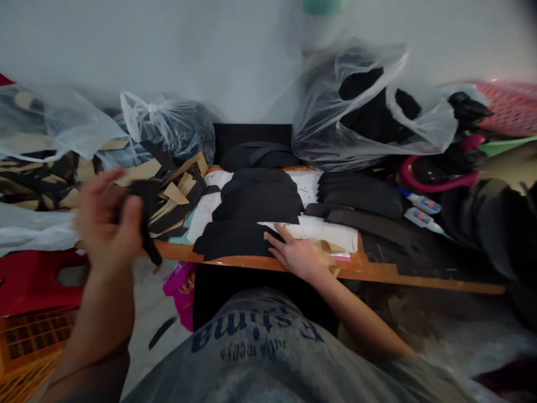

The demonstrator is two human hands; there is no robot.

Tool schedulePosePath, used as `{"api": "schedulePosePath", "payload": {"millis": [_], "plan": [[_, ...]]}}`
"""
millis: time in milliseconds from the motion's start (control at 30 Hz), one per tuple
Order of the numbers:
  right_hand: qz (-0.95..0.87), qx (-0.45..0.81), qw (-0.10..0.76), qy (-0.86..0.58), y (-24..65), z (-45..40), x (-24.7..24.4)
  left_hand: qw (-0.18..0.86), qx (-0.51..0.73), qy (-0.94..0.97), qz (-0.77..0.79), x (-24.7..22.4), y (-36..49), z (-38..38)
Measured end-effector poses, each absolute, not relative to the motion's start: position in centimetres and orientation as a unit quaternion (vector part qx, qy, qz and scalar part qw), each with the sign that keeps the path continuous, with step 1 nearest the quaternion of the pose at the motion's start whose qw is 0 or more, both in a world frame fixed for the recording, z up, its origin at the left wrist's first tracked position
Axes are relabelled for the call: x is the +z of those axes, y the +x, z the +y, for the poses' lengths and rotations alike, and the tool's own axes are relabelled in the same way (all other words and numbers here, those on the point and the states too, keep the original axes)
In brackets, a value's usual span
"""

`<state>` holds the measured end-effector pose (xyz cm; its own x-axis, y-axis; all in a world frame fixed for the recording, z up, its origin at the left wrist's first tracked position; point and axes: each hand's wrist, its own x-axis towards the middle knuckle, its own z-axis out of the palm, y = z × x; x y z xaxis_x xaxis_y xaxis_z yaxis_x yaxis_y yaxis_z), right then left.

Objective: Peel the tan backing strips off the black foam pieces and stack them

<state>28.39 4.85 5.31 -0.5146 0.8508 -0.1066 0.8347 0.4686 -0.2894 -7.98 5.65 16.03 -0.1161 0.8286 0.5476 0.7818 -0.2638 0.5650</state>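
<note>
My left hand (111, 215), blurred by motion, is raised at the left with its fingers closed on a thin black piece (145, 207). The piece hangs down past the thumb toward the table edge. At the table's front, my right hand (302, 257) lies with its fingers stretched out, fingertips at the right end of the nearest black cut pieces (235, 239). Some tan material (331, 246) shows beside that hand, partly hidden by it. Behind, more black curved pieces (258, 196) lie overlapping on white paper (308, 184).
Black and tan offcuts (180, 190) are heaped at the left. Clear plastic bags (168, 123) line the wall. Fanned black pieces (356, 193) and small glue-like bottles (422, 218) lie to the right. A red stool (37, 282) and an orange crate (33, 341) stand lower left.
</note>
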Motion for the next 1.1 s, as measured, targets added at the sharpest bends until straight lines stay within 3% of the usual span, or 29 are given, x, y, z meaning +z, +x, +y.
{"api": "schedulePosePath", "payload": {"millis": [167,300,433,567,900,1100], "plan": [[-0.769,0.271,0.291,-0.500,26.5,3.9,7.3,0.260,0.317,0.759,0.506,11.4,-1.9,3.7],[-0.685,0.452,0.365,-0.441,24.5,3.3,8.2,0.339,0.346,0.730,0.482,7.9,0.8,2.2],[-0.575,0.580,0.393,-0.422,23.5,2.6,7.9,0.342,0.448,0.655,0.503,6.2,2.4,1.1],[-0.538,0.622,0.383,-0.420,23.2,1.9,7.4,0.277,0.442,0.703,0.482,6.7,3.2,0.7],[-0.663,0.502,0.371,-0.413,22.9,0.7,7.5,0.209,0.424,0.753,0.457,7.3,3.5,0.8],[-0.597,0.448,0.407,-0.527,23.5,1.6,6.4,0.211,0.430,0.754,0.449,7.6,3.7,0.4]]}}
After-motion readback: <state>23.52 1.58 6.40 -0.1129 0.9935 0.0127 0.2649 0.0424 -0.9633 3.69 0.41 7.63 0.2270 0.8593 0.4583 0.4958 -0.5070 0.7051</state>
